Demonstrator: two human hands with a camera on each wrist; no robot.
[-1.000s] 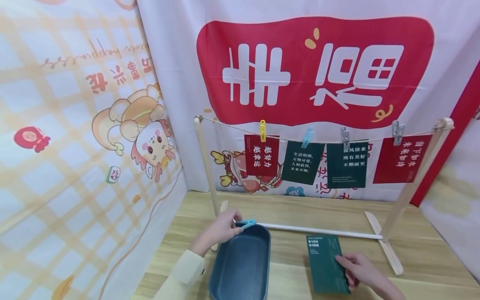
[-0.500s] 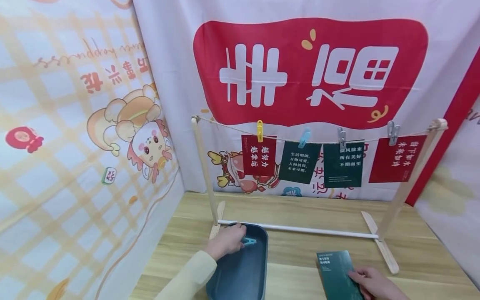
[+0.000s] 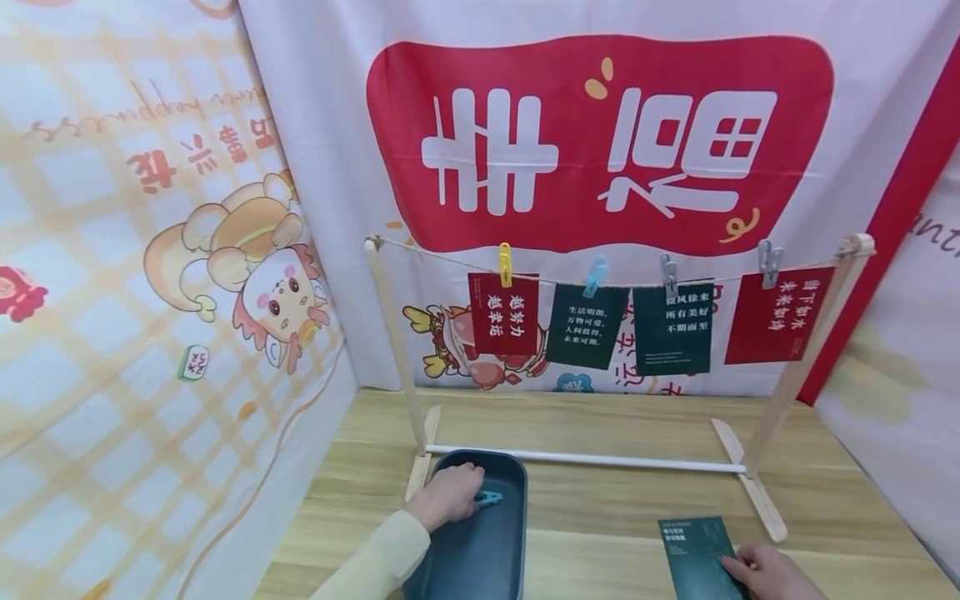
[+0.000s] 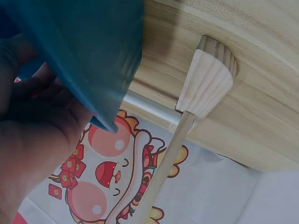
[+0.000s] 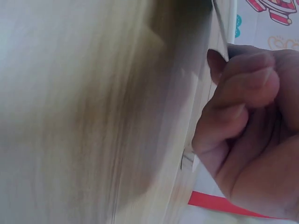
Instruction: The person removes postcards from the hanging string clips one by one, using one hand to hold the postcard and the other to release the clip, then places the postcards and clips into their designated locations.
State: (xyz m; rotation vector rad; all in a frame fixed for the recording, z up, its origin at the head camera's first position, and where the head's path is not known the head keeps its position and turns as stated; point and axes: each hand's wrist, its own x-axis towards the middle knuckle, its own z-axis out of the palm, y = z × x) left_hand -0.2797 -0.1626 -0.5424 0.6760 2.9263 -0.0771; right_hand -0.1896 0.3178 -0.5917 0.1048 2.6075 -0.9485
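Observation:
My left hand reaches into the dark blue rectangular tray, and its fingertips pinch a light blue clothespin low inside. In the left wrist view, the tray's wall hides part of the fingers of this hand. At the front right, my right hand pinches the side edge of a dark green card printed with white characters. Seen from the right wrist, the fingers of that hand are curled, and the card appears only as a thin edge.
Behind the tray stands a wooden frame with a left post, a right post and a white bottom rod. Red and green cards hang from its string by clothespins. Printed cloths cover the walls.
My left hand has lowered from the tray's far rim into it with the clothespin. My right hand has drawn the green card toward the front right. The head view has shifted slightly.

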